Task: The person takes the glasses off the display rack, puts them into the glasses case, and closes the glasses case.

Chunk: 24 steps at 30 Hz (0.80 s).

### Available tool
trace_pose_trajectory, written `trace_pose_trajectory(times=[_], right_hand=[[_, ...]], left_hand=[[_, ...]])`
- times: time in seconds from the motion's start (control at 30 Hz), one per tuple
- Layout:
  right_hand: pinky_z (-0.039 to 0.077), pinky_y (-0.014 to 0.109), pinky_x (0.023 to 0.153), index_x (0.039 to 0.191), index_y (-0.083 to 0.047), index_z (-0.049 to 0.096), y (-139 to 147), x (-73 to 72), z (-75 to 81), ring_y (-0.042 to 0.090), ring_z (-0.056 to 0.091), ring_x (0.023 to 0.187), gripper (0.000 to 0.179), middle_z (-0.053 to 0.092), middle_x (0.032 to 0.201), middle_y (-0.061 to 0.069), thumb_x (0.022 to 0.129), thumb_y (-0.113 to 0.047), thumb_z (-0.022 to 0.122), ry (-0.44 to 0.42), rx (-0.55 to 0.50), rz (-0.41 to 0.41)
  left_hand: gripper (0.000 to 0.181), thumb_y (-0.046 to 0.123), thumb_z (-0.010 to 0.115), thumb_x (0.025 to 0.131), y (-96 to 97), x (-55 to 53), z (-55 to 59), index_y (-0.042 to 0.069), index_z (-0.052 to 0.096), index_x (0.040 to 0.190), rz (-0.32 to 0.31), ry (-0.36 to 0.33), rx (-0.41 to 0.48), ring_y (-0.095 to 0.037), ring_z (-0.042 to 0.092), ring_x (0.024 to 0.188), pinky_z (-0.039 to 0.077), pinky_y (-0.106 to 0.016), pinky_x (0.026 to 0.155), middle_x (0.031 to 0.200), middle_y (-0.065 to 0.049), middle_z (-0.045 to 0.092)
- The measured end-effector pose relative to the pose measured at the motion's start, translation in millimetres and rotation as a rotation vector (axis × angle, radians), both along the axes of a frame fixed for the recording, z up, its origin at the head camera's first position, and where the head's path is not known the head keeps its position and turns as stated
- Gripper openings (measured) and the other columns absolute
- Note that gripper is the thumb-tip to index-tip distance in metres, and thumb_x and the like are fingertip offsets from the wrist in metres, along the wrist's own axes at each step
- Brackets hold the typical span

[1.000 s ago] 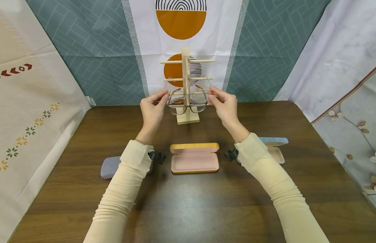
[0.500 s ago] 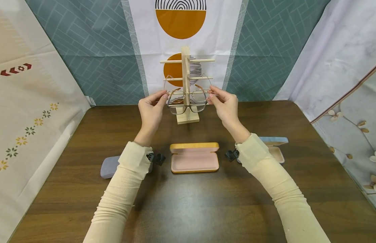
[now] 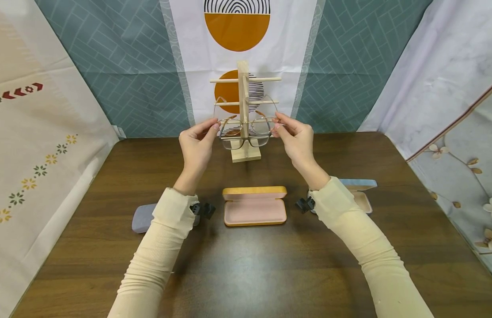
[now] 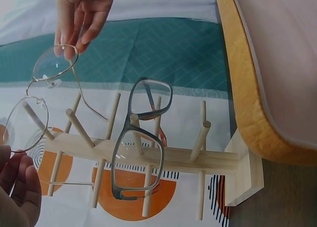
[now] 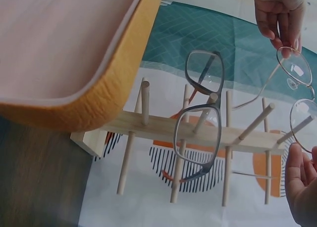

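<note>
My left hand (image 3: 195, 148) and right hand (image 3: 299, 143) pinch a pair of thin wire-rimmed eyeglasses (image 3: 261, 126) by the outer ends of the front, one hand at each side. Its slim temples stretch away toward the pegs of a wooden display stand (image 3: 243, 88). Below, a second pair of eyeglasses with a dark grey frame (image 4: 119, 158) and orange-brown temple ends rests on lower pegs. In the head view the two pairs overlap. The right wrist view shows the wire-rimmed lenses (image 5: 295, 68) close to the upper pegs, fingertips at the rims.
An open yellow case (image 3: 255, 192) with pink lining lies on the brown table (image 3: 246, 274) before the stand. A grey-blue case (image 3: 142, 218) is partly hidden by the left sleeve. Behind the right sleeve lies an open light-blue case (image 3: 362, 201). Curtains hang around the table.
My left wrist has shifted slightly left and my right wrist slightly right. The wire-rimmed eyeglasses stay in nearly the same spot, both hands still pinching them; their temple ends show slightly higher.
</note>
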State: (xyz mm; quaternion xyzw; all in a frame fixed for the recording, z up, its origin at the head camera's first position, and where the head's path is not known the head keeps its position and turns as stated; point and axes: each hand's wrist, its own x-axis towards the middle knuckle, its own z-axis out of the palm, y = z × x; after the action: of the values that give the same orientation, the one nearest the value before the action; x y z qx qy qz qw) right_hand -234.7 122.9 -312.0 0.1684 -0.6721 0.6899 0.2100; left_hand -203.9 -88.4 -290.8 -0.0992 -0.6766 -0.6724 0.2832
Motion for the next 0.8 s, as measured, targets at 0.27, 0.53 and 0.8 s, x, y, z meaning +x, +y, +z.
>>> trace_pose_trajectory(times=[0.27, 0.53, 0.8], right_hand=[[0.052, 0.022, 0.065, 0.112, 0.013, 0.058, 1, 3.7, -2.0, 0.012, 0.063, 0.069, 0.028, 0.059, 0.101, 0.033, 0.084, 0.012, 0.056, 0.030, -0.025, 0.009], [0.052, 0.022, 0.064, 0.111, 0.012, 0.059, 1, 10.1, -1.8, 0.011, 0.063, 0.067, 0.028, 0.059, 0.100, 0.033, 0.084, 0.011, 0.057, 0.055, -0.017, 0.013], [0.053, 0.024, 0.064, 0.110, 0.011, 0.060, 3, 16.7, -2.4, 0.010, 0.063, 0.068, 0.026, 0.064, 0.096, 0.024, 0.084, 0.010, 0.057, 0.076, 0.016, -0.004]], left_hand=[[0.017, -0.007, 0.061, 0.082, -0.5, 4.3, -0.2, -0.017, 0.063, 0.096, -0.010, 0.029, -0.013, -0.002, 0.058, 0.069, 0.046, -0.014, 0.063, 0.093, -0.032, 0.061], [0.016, -0.004, 0.064, 0.081, -6.2, -8.3, -18.4, -0.013, 0.066, 0.094, -0.012, 0.055, -0.005, -0.003, 0.060, 0.069, 0.047, -0.015, 0.063, 0.092, -0.029, 0.063], [0.016, -0.003, 0.065, 0.081, -6.7, -5.3, -24.9, -0.012, 0.067, 0.093, -0.029, 0.090, -0.002, -0.009, 0.063, 0.075, 0.050, -0.019, 0.067, 0.090, -0.021, 0.066]])
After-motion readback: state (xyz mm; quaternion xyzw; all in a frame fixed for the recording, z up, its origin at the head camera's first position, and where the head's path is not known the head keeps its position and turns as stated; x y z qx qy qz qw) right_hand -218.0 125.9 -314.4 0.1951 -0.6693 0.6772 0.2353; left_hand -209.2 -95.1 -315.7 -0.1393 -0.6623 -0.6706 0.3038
